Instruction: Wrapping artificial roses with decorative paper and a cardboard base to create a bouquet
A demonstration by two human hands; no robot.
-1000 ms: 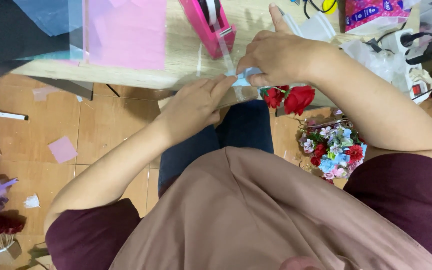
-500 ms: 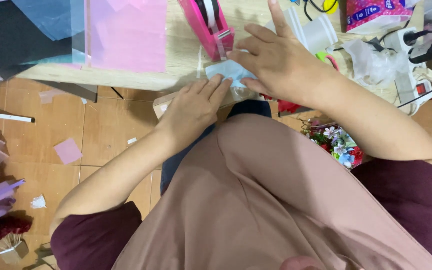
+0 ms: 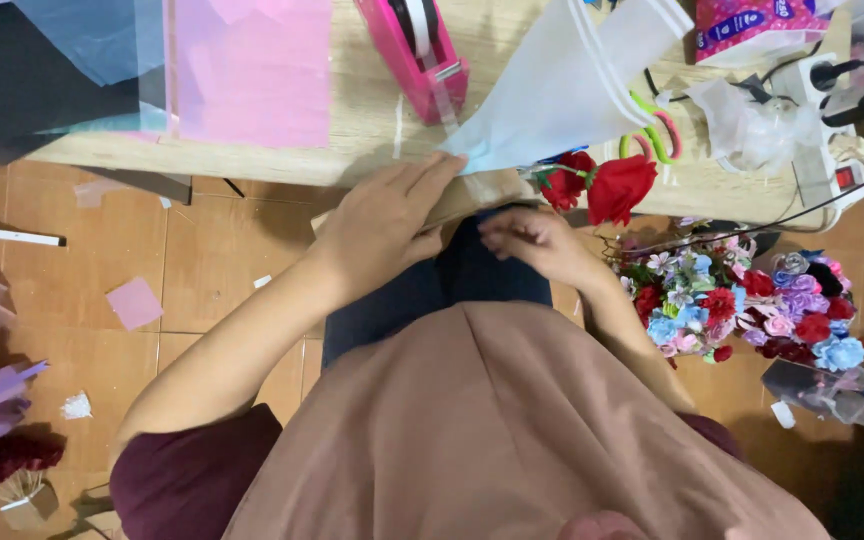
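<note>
A pale wooden table [image 3: 352, 120] spans the frame's top above brown tiled floor [image 3: 202, 260]. The left hand [image 3: 382, 225] pinches the light blue paper cone [image 3: 562, 90] at centre; the right hand [image 3: 542, 240], fingers loosely curled, seems empty.

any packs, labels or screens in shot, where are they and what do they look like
Soft pink tissue pack with blue printed panel: top right of the wooden table, past the pale blue wrapping-paper cone, partly cut off by the frame edge.
White power strip with a red switch: right table edge, plugs and black cables in it.
No screens or signs in view.
</note>
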